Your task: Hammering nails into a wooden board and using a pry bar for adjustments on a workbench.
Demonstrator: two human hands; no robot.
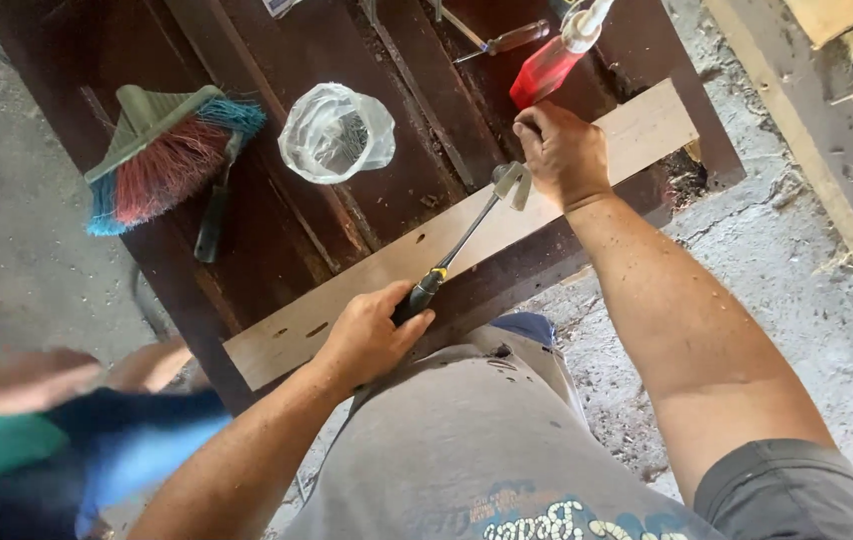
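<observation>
At the far left a blurred blue and green shape [67, 450], perhaps another person, comes into view. On the dark wooden table [277, 230] lie a hand brush [162, 150] with red and blue bristles and a clear plastic bag [337, 133].

The left hand [367, 335] is closed tightly around the black handle of a claw hammer [467, 235], whose head rests on the pale wooden plank [407, 255] that lies diagonally across the table.

The right hand [559, 152] presses on the plank beside the hammer head, with its fingers curled as if pinching something small; I cannot tell what.

I judge the step to be setting or pulling a nail. The next move needs a steady plank and fingers clear of the head.

A red bottle [547, 65] stands behind.
</observation>
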